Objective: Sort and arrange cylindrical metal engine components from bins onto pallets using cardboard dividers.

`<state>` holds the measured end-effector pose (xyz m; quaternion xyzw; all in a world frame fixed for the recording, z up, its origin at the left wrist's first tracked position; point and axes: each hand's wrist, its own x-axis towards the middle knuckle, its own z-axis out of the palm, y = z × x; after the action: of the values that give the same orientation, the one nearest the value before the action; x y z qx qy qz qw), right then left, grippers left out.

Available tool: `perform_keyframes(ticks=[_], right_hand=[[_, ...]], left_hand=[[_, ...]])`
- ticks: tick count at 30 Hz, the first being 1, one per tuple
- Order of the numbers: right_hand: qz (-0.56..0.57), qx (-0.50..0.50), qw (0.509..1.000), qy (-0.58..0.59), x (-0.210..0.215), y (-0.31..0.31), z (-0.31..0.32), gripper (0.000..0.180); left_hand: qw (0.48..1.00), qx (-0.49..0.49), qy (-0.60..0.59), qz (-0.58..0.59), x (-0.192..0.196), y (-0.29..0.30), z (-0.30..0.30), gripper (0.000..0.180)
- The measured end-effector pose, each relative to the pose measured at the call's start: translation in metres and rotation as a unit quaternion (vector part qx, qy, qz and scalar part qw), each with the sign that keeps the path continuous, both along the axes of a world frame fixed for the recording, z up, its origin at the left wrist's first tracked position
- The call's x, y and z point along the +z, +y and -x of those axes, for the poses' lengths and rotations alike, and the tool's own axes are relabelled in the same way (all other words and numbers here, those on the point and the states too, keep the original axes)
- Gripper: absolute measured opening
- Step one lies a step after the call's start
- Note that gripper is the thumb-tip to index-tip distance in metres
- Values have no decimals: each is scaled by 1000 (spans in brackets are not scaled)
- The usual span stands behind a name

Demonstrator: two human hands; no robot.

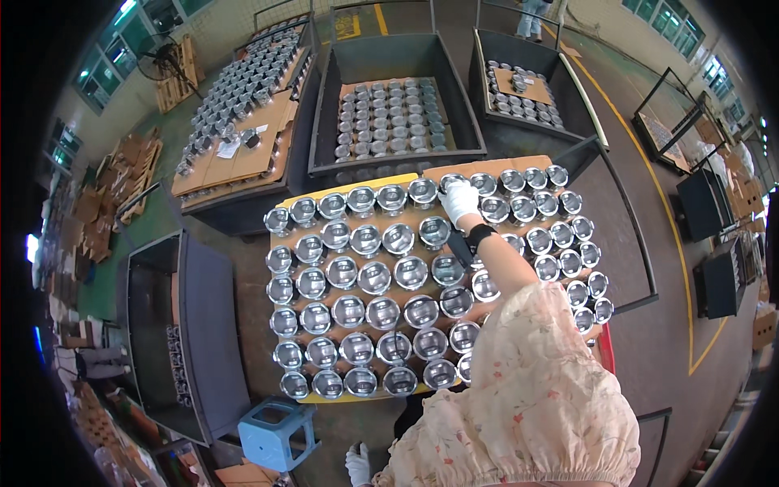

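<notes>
Rows of shiny round metal pistons [373, 277] stand on brown cardboard over a yellow-edged table in front of me. My right hand [459, 200], in a white glove, reaches to the far row. Its fingers are closed on a piston [452, 179] there, which they partly cover. A black band [480, 235] circles that wrist, and a dark strap-like piece hangs beside it over the pistons. Low down, off the table's near edge, my gloved left hand [357, 464] hangs with fingers loosely apart and nothing visible in it.
Behind the table stand dark metal bins [398, 165] holding more pistons, and a cardboard-topped stack [235, 174] at the far left. A blue plastic stool [276, 434] is at the near left, beside a grey bin [207, 341]. Another person [531, 18] stands far off.
</notes>
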<state>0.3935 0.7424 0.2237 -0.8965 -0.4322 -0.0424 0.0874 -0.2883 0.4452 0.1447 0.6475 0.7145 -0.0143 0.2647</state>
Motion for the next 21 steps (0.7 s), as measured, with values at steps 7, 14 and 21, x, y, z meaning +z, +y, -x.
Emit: perform_keyframes(ticks=[7,14,21], right_hand=[[-199,32,978,56,49,-72,38,21],[-363,-25,922,133,111,-118,33,41],[-341,59,925,155,169,-163,62,40]], left_hand=[[988,-55,145,-3,-50,-29,37,37],[993,-64,-24,94,-2,-23,34,42],[995,-72,-38,58,-10,-78,87,40]])
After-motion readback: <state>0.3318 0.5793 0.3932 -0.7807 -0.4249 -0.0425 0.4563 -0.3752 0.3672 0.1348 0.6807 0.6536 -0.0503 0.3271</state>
